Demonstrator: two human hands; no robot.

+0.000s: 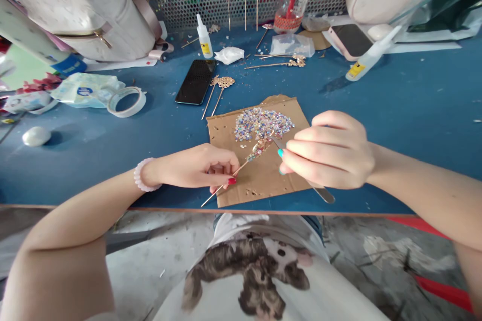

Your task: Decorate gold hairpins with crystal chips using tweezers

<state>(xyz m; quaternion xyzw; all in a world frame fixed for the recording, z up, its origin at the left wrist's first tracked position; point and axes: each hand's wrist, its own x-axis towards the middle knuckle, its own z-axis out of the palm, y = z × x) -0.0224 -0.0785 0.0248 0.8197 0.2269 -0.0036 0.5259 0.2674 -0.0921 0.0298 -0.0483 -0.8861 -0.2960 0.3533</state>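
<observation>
My left hand point(216, 166) pinches the thin stem of an ornamental hairpin point(259, 149), whose gold openwork head is partly covered with small coloured stones. The stem slants down to the left past my fingers. My right hand point(327, 150) is closed around metal tweezers point(323, 193), their tips touching or very near the hairpin's head. Whether a stone sits between the tips is too small to tell. Just beyond lies a heap of tiny multicoloured stones point(263, 123) on a piece of brown cardboard point(271, 180) under both hands.
Two gold hairpins point(225, 83) and a black phone point(196, 82) lie beyond the cardboard. Glue bottles stand at the back point(204, 37) and right point(371, 55). A tape roll point(127, 102) lies left. A red-lidded cup point(291, 2) and a white backpack point(98, 10) stand along the back.
</observation>
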